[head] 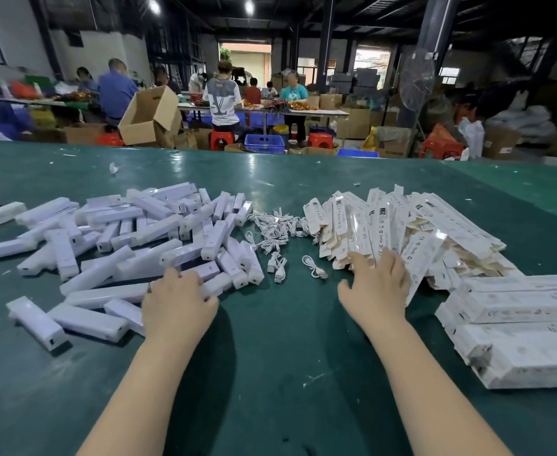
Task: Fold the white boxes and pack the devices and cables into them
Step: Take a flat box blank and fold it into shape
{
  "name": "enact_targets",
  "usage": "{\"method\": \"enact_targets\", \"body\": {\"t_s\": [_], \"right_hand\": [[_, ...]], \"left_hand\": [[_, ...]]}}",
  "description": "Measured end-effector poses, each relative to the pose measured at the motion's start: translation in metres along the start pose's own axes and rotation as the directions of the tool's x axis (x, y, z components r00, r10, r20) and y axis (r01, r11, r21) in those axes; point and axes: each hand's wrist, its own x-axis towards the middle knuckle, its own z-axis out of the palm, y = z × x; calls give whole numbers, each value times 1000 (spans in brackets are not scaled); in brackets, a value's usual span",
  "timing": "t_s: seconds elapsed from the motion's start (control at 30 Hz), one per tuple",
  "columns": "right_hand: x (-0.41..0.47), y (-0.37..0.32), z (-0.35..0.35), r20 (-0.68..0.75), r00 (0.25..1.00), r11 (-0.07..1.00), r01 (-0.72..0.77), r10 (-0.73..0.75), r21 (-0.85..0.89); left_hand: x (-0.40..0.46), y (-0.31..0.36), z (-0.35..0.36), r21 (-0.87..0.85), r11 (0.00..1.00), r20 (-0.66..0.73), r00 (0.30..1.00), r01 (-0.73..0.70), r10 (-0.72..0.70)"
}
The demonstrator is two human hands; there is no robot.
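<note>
Forearms: two bare arms reach forward over the green table (270,373)
Left hand (178,304): fingers curled over a white device (204,274) at the near edge of the device pile (122,232); grip unclear
Cables (277,232): loose white heap between the piles
Right hand (376,287): fingers spread, resting on flat white boxes (402,225)
Folded boxes (517,324): stacked at far right

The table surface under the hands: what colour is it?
Dark green table surface, glossy and scuffed, seen best in the head view, the only one.

glossy green table (270,373), plastic devices (89,320) (smooth)
</note>
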Motion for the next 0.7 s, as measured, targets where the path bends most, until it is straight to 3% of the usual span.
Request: {"method": "enact_targets", "body": {"t_s": [0.1, 0.23, 0.37, 0.5, 0.6, 0.7], "right_hand": [[4, 8, 3, 6, 999, 999, -54, 54, 5], [8, 10, 10, -17, 989, 987, -142, 144, 79], [12, 14, 9, -153, 967, 970, -179, 204, 165], [9, 16, 2, -381, 902, 941, -75, 206, 331], [5, 8, -12, -539, 814, 810, 159, 217, 565], [-6, -4, -27, -491, 787, 493, 279, 375, 824]], "left_hand": [[-8, 11, -1, -178, 976, 65, 989, -122, 136], [-17, 20, 0, -277, 919, 117, 939, -282, 323], [-20, 24, 3, -404, 844, -32, 927, -353, 373], [-22, 28, 2, -481, 786, -174, 921, -388, 349], [-25, 33, 0, -596, 727, -186, 939, -341, 289], [-27, 38, -4, -783, 589, -98, 975, -199, 199]]}}
